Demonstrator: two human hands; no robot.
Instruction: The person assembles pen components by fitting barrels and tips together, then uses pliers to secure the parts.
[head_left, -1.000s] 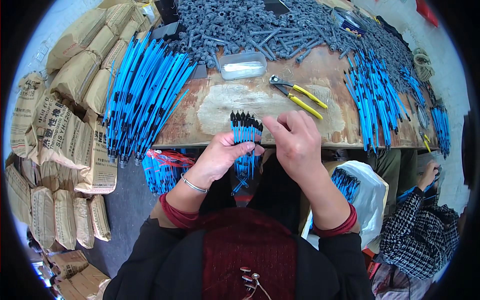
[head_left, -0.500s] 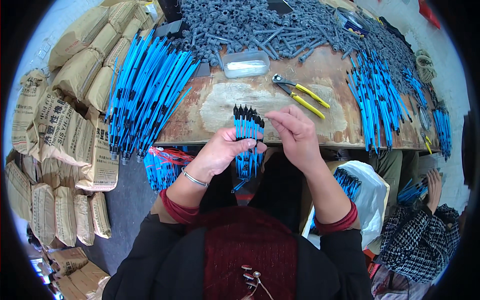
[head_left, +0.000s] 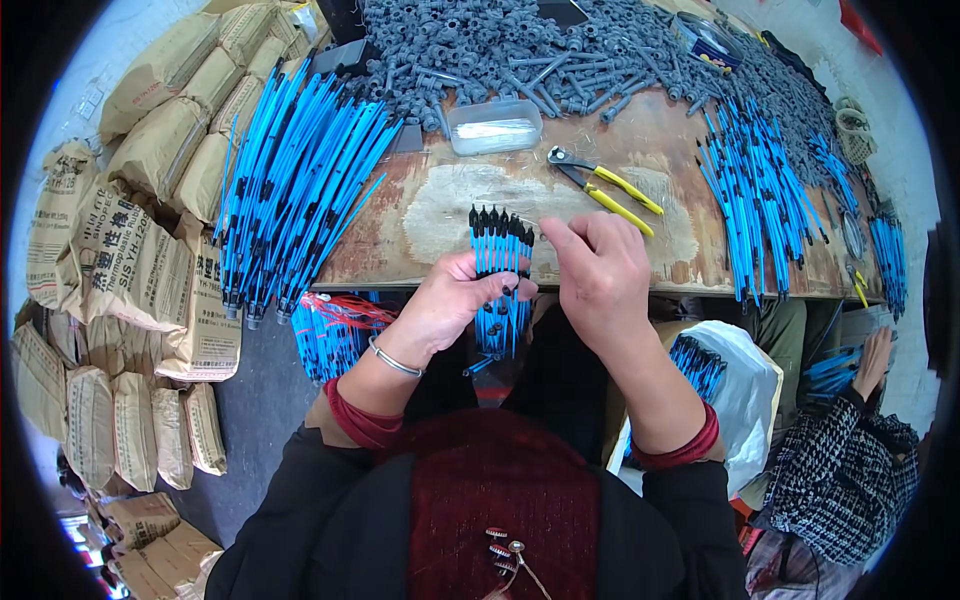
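In front of my body, my left hand (head_left: 450, 303) is closed around a bundle of blue tubes (head_left: 487, 250). Black pointed tips stand up in a row above my thumb, and the tubes hang down below the fist. My right hand (head_left: 603, 265) is just right of the tips, its fingers curled and thumb and forefinger pinched together. A thin dark strand seems to run between the pinch and the tips, too fine to make out. Beyond the hands, a clear plastic box (head_left: 496, 147) holds thin white strips. Yellow-handled pincers (head_left: 625, 184) lie to its right.
Grey plastic fittings (head_left: 500, 55) are heaped across the back of the wooden table (head_left: 400, 215). Blue tubes (head_left: 300, 180) are piled at left, and more (head_left: 755, 200) at right. Paper sacks (head_left: 150, 250) line the left. A white-lined sack (head_left: 745, 400) stands by my right arm; another person's hand (head_left: 875, 360) is beyond it.
My right hand has turned, its fingers curling in and its back now facing up, and it has shifted slightly right. My left hand keeps its hold on the tubes.
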